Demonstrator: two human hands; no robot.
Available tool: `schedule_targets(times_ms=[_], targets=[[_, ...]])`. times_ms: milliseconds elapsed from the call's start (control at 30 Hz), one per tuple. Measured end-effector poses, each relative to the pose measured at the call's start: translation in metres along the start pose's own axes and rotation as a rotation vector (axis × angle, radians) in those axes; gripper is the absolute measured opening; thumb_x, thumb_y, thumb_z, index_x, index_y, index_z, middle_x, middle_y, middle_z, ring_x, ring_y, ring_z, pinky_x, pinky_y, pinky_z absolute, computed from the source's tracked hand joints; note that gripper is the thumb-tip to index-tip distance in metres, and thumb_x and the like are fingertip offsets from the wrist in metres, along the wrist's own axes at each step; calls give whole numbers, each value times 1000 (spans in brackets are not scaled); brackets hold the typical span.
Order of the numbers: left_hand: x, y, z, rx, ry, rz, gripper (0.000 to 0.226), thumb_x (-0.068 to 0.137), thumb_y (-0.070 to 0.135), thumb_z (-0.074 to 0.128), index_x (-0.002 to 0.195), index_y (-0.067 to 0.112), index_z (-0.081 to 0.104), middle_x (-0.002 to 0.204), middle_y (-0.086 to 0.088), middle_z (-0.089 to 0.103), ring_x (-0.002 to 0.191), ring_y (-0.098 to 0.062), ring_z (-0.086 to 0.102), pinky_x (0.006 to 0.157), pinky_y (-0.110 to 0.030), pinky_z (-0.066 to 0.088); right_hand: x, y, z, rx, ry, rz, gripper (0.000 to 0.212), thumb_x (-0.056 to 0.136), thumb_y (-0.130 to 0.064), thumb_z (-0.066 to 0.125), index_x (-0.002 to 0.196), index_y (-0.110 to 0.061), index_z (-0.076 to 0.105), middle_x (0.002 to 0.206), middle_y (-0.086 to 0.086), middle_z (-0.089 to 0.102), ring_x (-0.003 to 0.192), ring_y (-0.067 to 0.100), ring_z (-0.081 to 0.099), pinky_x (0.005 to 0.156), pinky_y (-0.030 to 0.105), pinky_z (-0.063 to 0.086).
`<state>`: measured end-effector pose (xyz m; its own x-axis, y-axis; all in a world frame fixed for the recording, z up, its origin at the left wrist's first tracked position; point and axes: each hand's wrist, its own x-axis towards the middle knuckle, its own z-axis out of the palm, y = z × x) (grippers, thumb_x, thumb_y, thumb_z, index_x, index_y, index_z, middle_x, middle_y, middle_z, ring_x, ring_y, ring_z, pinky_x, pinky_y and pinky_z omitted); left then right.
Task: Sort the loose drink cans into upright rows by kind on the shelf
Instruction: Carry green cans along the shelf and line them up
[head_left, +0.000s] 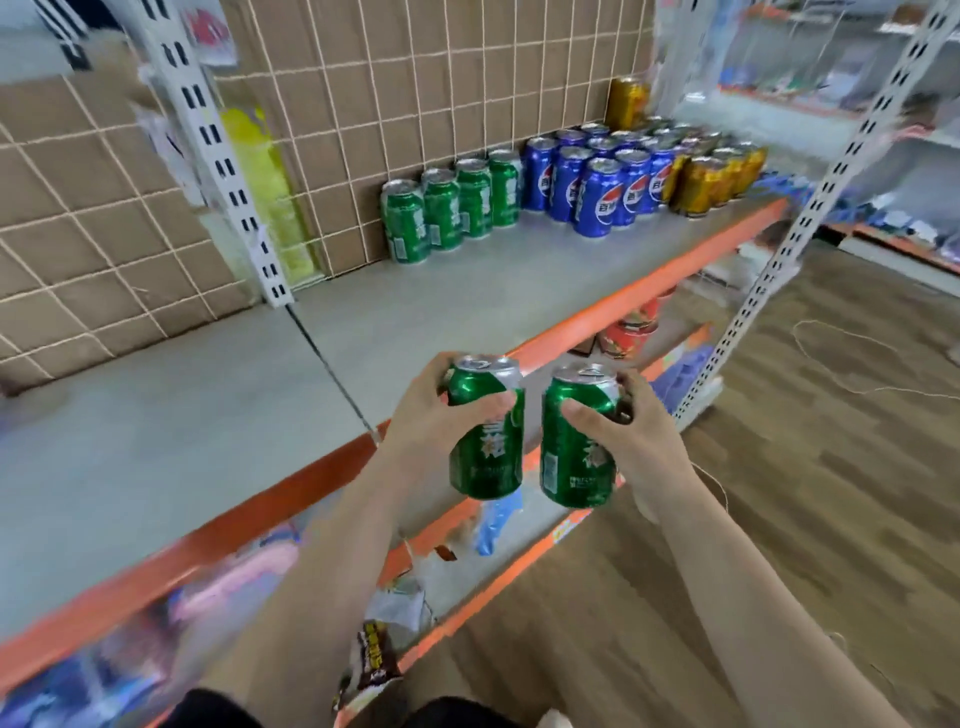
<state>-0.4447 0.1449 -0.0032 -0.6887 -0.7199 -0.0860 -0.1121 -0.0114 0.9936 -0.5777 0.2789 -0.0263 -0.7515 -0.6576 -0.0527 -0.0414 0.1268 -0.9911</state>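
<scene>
Head view: both hands are out in front of the grey shelf (467, 291), over its orange front edge, and each grasps one green can. The left hand (423, 415) wraps the left green can (485, 436) from the left side, its thumb lying across the upper front of the can and its fingers curled round the far side. The right hand (636, 441) holds the right green can (576, 441) from the right side in the same way, thumb across the front. The two held cans sit just beside each other with a narrow gap between them, both clear of the shelf surface. Each stands close to upright, long axis running top to bottom in the picture, its silver lid and pull tab uppermost and towards the shelf.

Well apart from the hands, at the back of the shelf against the wire grid panel (363, 104), a row of green cans (452, 208) stands upright. To its right stands a block of blue cans (597, 187), then gold cans (711, 179), all upright. A wooden floor (805, 467) lies to the right.
</scene>
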Motion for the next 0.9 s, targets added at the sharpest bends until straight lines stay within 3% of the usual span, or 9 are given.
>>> schedule_targets(times_ms=[100,233,400,467,533,600,700,800,900], targets=[[15,-1,12,51,85,9,37,73,14,79,98,29,57,94,10,66,84,-4,63,70,-18,47,25,-6,-16,-26,-45,-41,46,75,-28,77,114,-27,54,106,-5,66,98,12,63,78,27,50],[36,6,23,91,193,19,51,58,36,82,103,30,58,101,7,67,92,-9,64,77,-25,52,59,-10,-22,42,-102,-48,43,74,-26,76,109,-33,53,106,-6,64,97,9,62,71,22,47],[90,10,23,116,317,77,45,70,23,80,101,32,49,103,13,61,95,-1,59,78,-21,49,116,-11,-21,38,-183,-105,48,74,-21,76,114,-29,52,102,-12,63,85,-8,61,62,7,47],[113,15,21,94,350,79,43,70,21,80,97,33,49,101,13,61,91,2,59,76,-19,50,140,-16,-19,17,-199,-101,48,73,-23,77,114,-31,52,104,-11,63,91,-3,61,62,9,47],[136,14,18,50,368,50,49,68,20,81,106,27,52,107,7,63,94,-7,61,82,-25,52,164,-21,-16,21,-221,-88,48,73,-23,77,113,-32,52,104,-9,63,95,6,61,62,12,47],[156,13,16,52,377,23,59,67,24,83,117,22,51,114,3,62,102,-14,60,92,-37,50,187,-29,-12,-1,-238,-99,44,76,-20,75,110,-32,51,102,-11,61,92,4,60,59,10,47],[183,12,12,33,396,28,59,66,27,84,115,26,51,112,7,63,102,-14,62,93,-43,50,220,-38,-3,-16,-265,-117,41,77,-19,74,109,-32,51,101,-11,61,89,3,60,55,10,48],[202,10,9,55,428,34,56,65,22,85,109,29,51,109,9,63,99,-10,62,90,-38,51,247,-36,6,-39,-301,-103,41,75,-22,76,105,-36,52,104,-7,63,94,12,62,62,19,50],[219,9,7,60,438,51,56,64,17,85,107,30,51,107,10,63,97,-6,61,84,-27,50,272,-39,14,-78,-349,-118,40,74,-18,77,98,-36,50,101,-13,61,92,3,59,59,10,46]])
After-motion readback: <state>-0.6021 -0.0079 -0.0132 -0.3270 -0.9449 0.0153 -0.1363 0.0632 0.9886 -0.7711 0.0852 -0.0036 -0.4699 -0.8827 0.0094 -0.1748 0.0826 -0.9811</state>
